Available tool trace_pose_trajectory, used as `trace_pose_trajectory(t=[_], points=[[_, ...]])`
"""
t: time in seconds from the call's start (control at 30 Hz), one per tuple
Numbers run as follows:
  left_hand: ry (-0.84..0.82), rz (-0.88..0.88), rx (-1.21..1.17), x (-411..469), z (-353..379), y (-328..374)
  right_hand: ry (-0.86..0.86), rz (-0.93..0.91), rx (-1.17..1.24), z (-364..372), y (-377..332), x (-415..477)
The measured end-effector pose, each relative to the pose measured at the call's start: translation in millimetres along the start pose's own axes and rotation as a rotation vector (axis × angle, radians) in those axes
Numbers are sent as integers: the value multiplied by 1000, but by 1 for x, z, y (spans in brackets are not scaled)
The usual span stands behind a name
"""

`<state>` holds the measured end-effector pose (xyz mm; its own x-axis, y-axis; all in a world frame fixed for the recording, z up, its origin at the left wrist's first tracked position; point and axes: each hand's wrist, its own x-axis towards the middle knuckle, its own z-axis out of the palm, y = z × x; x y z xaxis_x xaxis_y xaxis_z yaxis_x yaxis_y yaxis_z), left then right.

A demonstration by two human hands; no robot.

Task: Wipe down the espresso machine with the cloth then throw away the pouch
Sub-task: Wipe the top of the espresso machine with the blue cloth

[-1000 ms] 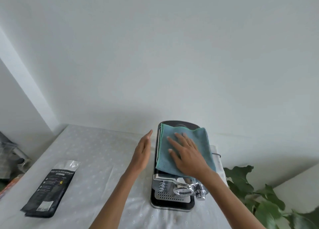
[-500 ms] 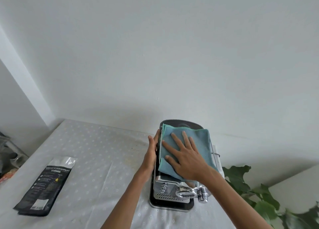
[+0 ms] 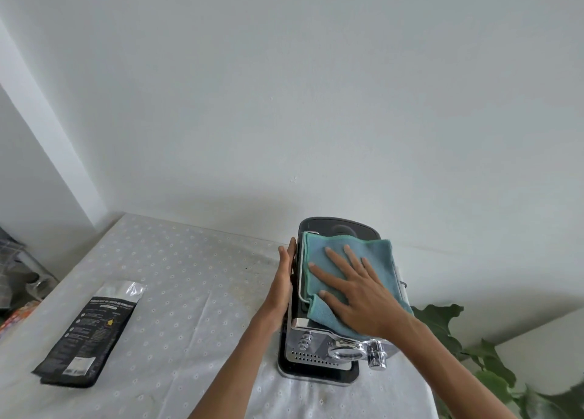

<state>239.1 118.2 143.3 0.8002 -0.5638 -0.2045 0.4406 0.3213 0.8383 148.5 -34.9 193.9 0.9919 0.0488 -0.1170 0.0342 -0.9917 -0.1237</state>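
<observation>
Tablecloth (image 3: pixel 177 292) bare between pouch (image 3: pixel 90 333) and machine (image 3: pixel 319 352).

The black pouch (image 3: pixel 90 335) lying on the table (image 3: pixel 177 292) carries lines of white print, a small yellow mark and a pale label near its lower end, but all of it is too small and blurred to read. No other lettering can be read.

Teal cloth (image 3: pixel 347 260), black pouch (image 3: pixel 88 333), dotted white tablecloth (image 3: pixel 177 276)
</observation>
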Motion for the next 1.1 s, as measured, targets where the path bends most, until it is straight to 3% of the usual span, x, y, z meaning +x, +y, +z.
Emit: trace_pose_trajectory(t=[0.13,0.3,0.5,0.7,0.97,1.1], points=[[27,10,74,-1,1,-3,17,176,27,1,-15,28],[-1,15,17,-2,7,-4,24,19,9,5,-13,5],[38,64,76,-4,8,-6,54,227,68,2,-21,29],[12,76,81,-2,10,-6,40,75,82,3,-14,-2],[-7,162,274,-4,10,1,130,360,117,7,-39,32],[-13,160,289,-3,7,-3,98,286,100,7,-30,24]])
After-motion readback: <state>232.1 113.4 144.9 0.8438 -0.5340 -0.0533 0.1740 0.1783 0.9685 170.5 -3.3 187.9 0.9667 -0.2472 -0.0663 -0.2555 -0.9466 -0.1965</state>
